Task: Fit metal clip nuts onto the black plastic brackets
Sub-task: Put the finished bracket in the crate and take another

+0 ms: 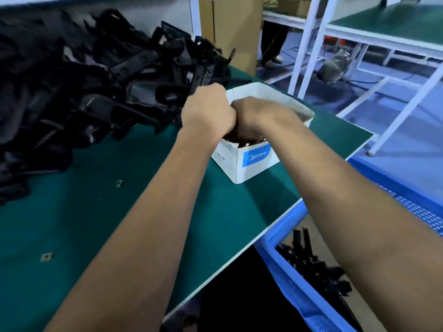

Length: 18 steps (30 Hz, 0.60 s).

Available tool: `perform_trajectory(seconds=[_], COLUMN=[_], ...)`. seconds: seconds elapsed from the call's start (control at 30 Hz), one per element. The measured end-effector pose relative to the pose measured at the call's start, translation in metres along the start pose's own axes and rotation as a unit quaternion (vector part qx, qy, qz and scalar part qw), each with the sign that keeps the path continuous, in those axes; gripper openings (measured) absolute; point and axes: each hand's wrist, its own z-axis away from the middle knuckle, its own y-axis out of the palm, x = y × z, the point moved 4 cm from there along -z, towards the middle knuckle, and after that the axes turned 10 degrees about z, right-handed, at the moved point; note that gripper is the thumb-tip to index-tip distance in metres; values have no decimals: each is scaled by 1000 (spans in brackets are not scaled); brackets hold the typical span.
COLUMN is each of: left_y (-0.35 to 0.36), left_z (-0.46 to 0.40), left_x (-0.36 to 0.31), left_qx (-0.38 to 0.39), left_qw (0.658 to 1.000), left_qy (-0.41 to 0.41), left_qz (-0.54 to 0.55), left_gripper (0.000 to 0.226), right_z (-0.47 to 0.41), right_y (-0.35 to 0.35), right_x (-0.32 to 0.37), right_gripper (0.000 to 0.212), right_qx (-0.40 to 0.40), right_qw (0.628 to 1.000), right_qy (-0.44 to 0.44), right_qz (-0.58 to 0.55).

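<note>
We are bunching both hands together over the white box [254, 164]. Our left hand [206, 109] is curling into a fist and our right hand [254, 116] is dipping into the clip nuts [242, 141] just below. We cannot tell what either is holding, since the fingers are hidden. The bracket pile [100, 75] is lying just left of the hands, within easy reach. Two stray nuts [46, 256] are sitting on the green mat [96, 224] nearer us. A blue crate [299, 271], down to the right, is probably taking finished pieces.

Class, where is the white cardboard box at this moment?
In the head view, the white cardboard box sits on the green table, right of the black bracket pile, under both hands.
</note>
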Motion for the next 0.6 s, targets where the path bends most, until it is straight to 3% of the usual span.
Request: perform_trajectory(seconds=[0.27, 0.37, 0.43, 0.5, 0.6], left_y=[3, 3, -4, -12, -25], left_z=[2, 9, 14, 20, 25], left_x=[2, 6, 16, 29, 52], left_qx=[-103, -135, -167, -192, -199], left_qw=[988, 975, 959, 944, 941], left_qy=[20, 18, 8, -2, -5], left_qz=[115, 176, 231, 270, 274], left_gripper=[24, 22, 22, 22, 22], right_z=[-8, -6, -3, 0, 1], right_y=[-9, -9, -18, -31, -33], right_x=[-7, -7, -6, 2, 16], right_gripper=[24, 13, 18, 2, 3], right_qx=[-56, -63, -98, -141, -75], right_qw=[998, 997, 992, 985, 995], right_qy=[7, 11, 20, 18, 18], right_qz=[-33, -36, -73, -99, -61])
